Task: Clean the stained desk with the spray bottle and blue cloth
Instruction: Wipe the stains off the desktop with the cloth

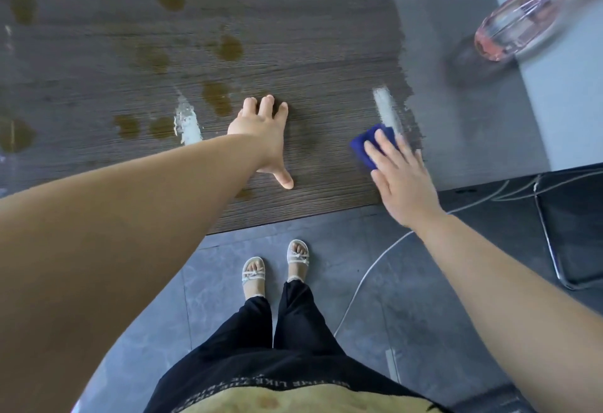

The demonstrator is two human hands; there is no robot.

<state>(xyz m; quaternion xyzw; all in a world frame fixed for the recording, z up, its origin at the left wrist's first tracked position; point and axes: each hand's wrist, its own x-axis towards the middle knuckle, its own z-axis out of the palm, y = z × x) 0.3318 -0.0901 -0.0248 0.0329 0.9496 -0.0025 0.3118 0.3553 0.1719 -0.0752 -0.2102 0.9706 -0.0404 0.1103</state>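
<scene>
Wiping: right hand (401, 178), fingers flat, presses blue cloth (370, 147) at centre-right of desk (326, 37); left hand (261, 138) splayed flat, bracing; advise firm overlapping strokes toward brown stains (228, 49), upper left.

The place looks like an office or similar workroom. A wide, dark wood-grain desk (310, 54) stands on a grey tiled floor (408, 298). On the right, a pale cable (368, 269) trails over the tiles beside a black chair (574, 226) with a chrome tube frame.
</scene>
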